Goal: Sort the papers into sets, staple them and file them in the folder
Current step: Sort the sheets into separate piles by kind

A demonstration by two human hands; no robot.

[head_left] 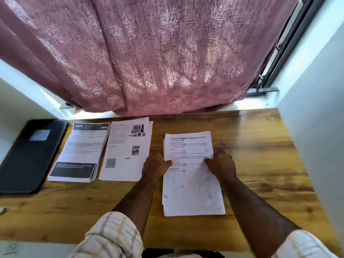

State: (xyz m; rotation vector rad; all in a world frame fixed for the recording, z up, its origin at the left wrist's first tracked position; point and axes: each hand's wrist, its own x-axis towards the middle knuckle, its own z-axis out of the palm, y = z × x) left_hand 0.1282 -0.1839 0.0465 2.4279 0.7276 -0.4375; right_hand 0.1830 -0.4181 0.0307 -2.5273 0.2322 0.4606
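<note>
A: Table edges?

B: Wooden table [260, 155]. Near edge runs along the bottom of the view, far edge meets the sill under the pink curtain [149, 53], right edge butts against a white wall [316, 127]. Bare wood to the right of the hands and in front of the left piles.

A: Paper locations?

B: Three piles in a row. The stack with blue marks [191, 183] sits right of centre, long axis running away from the person, header text at the far end. Its near short edge stops short of the table's near edge. Middle pile [126, 149] has small photos and a QR code, tilted a little clockwise, its right edge just beside the left hand. Dark-banner pile [81, 151] is left of that, same lean, touching or overlapping the middle pile's edge.

A: Folder?

B: Black folder [31, 155] at far left, closed, long axis also away from the person, partly over the table's left edge, well apart from the hands.

A: Hands?

B: Left hand [156, 166] grips the blue-marked stack's left edge, thumb on top. Right hand [221, 162] holds the right edge, fingers curled onto the top sheet. The upper sheets look lifted at the far end, but blur makes that uncertain.

A: Sleeves?

B: Checked sleeves [115, 235], rolled to the elbow.
</note>
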